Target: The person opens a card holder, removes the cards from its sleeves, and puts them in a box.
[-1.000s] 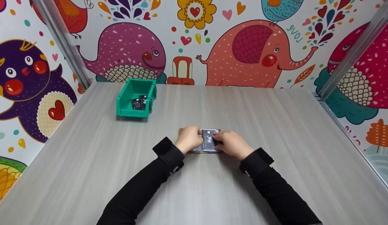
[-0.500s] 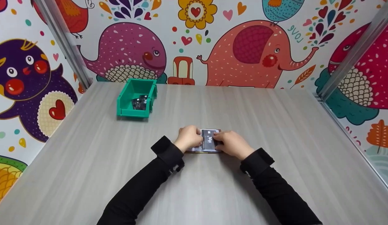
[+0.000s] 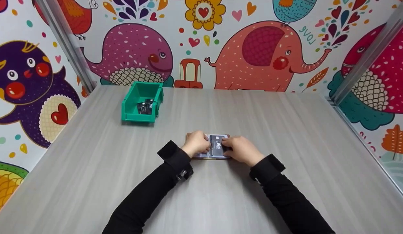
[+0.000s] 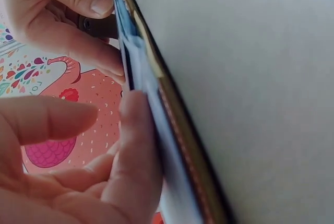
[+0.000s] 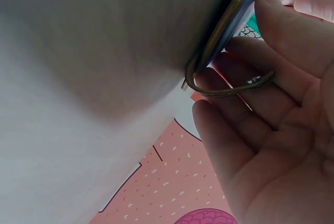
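Note:
An open card holder (image 3: 204,156) with a brown cover and clear sleeves lies on the table in the head view. On its right half is a dark card (image 3: 217,148) lettered "Vip". My left hand (image 3: 196,143) has curled fingers on the left half, fingertips at the card's left edge. In the left wrist view, one of its fingers (image 4: 138,145) presses the sleeve. My right hand (image 3: 243,149) pinches the card's right part, which it hides. The holder's brown strap (image 5: 224,92) sticks out by the right fingers in the right wrist view.
A green bin (image 3: 138,117) with several dark cards (image 3: 145,106) inside stands at the back left of the grey wood-grain table (image 3: 269,110). Walls with printed cartoon animals (image 3: 253,61) and metal posts (image 3: 364,48) enclose the back and sides.
My left hand and wrist have shifted very slightly at the sleeve. The right hand, the card holder and the green bin stay where they were.

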`<state>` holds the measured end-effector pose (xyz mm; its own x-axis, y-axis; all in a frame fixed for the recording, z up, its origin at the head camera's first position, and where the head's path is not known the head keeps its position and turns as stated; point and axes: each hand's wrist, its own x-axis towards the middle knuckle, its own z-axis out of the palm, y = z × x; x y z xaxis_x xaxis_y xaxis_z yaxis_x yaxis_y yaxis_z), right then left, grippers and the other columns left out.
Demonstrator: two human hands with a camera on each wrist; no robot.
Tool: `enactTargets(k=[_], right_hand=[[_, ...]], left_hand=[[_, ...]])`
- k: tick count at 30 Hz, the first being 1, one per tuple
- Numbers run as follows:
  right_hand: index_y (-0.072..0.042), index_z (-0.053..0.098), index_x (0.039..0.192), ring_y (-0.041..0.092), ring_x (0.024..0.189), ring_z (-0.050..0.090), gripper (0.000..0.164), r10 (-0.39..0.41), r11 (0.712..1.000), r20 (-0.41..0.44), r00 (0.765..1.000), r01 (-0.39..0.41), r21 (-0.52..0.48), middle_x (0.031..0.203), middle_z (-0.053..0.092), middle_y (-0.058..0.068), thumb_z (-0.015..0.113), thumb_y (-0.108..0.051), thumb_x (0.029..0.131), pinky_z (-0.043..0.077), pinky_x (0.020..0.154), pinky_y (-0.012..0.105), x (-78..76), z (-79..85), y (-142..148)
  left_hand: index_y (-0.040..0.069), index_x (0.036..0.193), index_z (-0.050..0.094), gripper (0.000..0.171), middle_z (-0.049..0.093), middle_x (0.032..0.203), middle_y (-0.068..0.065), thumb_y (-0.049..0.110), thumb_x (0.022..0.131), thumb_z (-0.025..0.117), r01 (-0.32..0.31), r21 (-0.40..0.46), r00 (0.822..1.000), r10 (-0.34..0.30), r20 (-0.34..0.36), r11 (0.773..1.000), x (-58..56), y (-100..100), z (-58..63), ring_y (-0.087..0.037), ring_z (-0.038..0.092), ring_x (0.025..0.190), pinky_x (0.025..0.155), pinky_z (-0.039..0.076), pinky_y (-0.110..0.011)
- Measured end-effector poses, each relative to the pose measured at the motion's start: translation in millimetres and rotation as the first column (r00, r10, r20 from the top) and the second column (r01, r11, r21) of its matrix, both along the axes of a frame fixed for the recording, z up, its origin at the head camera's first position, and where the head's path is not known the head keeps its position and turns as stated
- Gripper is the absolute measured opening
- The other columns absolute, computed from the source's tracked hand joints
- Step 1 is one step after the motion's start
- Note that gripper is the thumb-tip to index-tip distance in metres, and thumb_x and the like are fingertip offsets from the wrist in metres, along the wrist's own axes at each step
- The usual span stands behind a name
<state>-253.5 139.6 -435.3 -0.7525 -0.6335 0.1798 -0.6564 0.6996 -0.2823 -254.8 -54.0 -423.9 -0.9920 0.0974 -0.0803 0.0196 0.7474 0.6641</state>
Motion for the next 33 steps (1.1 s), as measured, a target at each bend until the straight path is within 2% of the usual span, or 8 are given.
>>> enactTargets(k=[1, 4, 8, 12, 17, 22, 27, 33], right_hand=[[0.003, 0.073, 0.111, 0.035, 0.103, 0.066, 0.034, 0.000, 1.000, 0.001, 1.000, 0.000, 0.000, 0.117, 0.069, 0.017, 0.079, -0.005, 0.078, 0.051, 0.089, 0.045, 0.2, 0.2, 0.1], [0.003, 0.073, 0.110, 0.036, 0.101, 0.066, 0.033, 0.008, 1.000, -0.011, 1.000, -0.008, 0.006, 0.116, 0.069, 0.017, 0.079, -0.003, 0.078, 0.052, 0.088, 0.045, 0.1, 0.4, 0.6], [0.003, 0.073, 0.110, 0.036, 0.100, 0.066, 0.034, 0.010, 1.000, -0.017, 1.000, -0.009, 0.015, 0.116, 0.069, 0.017, 0.079, -0.003, 0.077, 0.052, 0.086, 0.045, -0.8, 0.2, 1.6], [0.002, 0.073, 0.111, 0.036, 0.102, 0.066, 0.035, 0.008, 1.000, -0.003, 1.000, -0.008, 0.005, 0.117, 0.069, 0.017, 0.080, -0.004, 0.078, 0.052, 0.087, 0.046, -1.2, 0.2, 2.3], [0.002, 0.074, 0.109, 0.036, 0.101, 0.066, 0.034, 0.032, 0.999, -0.027, 0.999, -0.032, -0.002, 0.115, 0.070, 0.016, 0.080, -0.004, 0.077, 0.052, 0.087, 0.045, -1.6, -0.9, 3.0], [0.003, 0.073, 0.110, 0.036, 0.104, 0.066, 0.035, 0.031, 1.000, -0.017, 0.999, -0.031, -0.007, 0.116, 0.069, 0.017, 0.080, -0.004, 0.077, 0.051, 0.090, 0.045, -1.9, -1.6, 3.1], [0.003, 0.073, 0.111, 0.036, 0.106, 0.065, 0.036, 0.028, 1.000, -0.001, 1.000, -0.028, 0.000, 0.118, 0.068, 0.017, 0.080, -0.005, 0.077, 0.050, 0.091, 0.045, -1.9, -0.7, 2.5], [0.002, 0.072, 0.113, 0.035, 0.109, 0.064, 0.037, 0.019, 1.000, 0.025, 1.000, -0.019, -0.005, 0.120, 0.067, 0.016, 0.080, -0.005, 0.077, 0.050, 0.093, 0.046, -0.9, 0.5, 2.3]], left_hand=[[0.007, 0.078, 0.071, 0.007, 0.069, 0.063, 0.001, 0.003, 0.077, 0.065, -0.004, 0.013, 1.000, 0.003, 0.007, 1.000, -0.2, 0.1, -0.3, -0.011, 0.063, 0.058, 0.081, 0.045, -0.020], [0.005, 0.075, 0.068, 0.010, 0.067, 0.060, -0.002, -0.003, 0.077, 0.062, -0.026, 0.127, 0.998, 0.018, 0.068, 0.992, -1.6, 1.2, -1.3, -0.008, 0.060, 0.053, 0.072, 0.049, -0.017], [0.005, 0.068, 0.060, 0.016, 0.057, 0.055, 0.001, -0.008, 0.077, 0.056, -0.070, 0.265, 0.989, 0.032, 0.146, 0.962, -3.7, 3.5, -2.7, -0.008, 0.055, 0.047, 0.047, 0.049, -0.017], [0.009, 0.062, 0.054, 0.023, 0.053, 0.055, 0.001, -0.009, 0.075, 0.055, -0.077, 0.264, 0.988, 0.038, 0.150, 0.961, -5.0, 5.6, -3.7, -0.006, 0.052, 0.045, 0.044, 0.045, -0.015], [0.011, 0.058, 0.050, 0.026, 0.053, 0.058, 0.000, -0.010, 0.074, 0.054, -0.087, 0.266, 0.987, 0.047, 0.155, 0.960, -5.7, 7.2, -4.0, -0.006, 0.052, 0.046, 0.044, 0.045, -0.015], [0.012, 0.057, 0.050, 0.027, 0.051, 0.058, 0.002, -0.009, 0.075, 0.055, -0.084, 0.257, 0.991, 0.053, 0.126, 0.963, -6.9, 7.1, -5.0, -0.005, 0.050, 0.046, 0.044, 0.043, -0.015], [0.011, 0.061, 0.052, 0.024, 0.052, 0.063, 0.001, -0.007, 0.075, 0.058, -0.093, 0.249, 0.991, 0.066, 0.112, 0.964, -8.4, 6.3, -6.7, -0.009, 0.054, 0.052, 0.048, 0.046, -0.017], [0.013, 0.062, 0.048, 0.027, 0.051, 0.066, 0.000, -0.006, 0.074, 0.064, -0.073, 0.206, 0.996, 0.059, 0.070, 0.976, -10.0, 7.0, -7.9, -0.015, 0.053, 0.064, 0.053, 0.041, -0.019]])
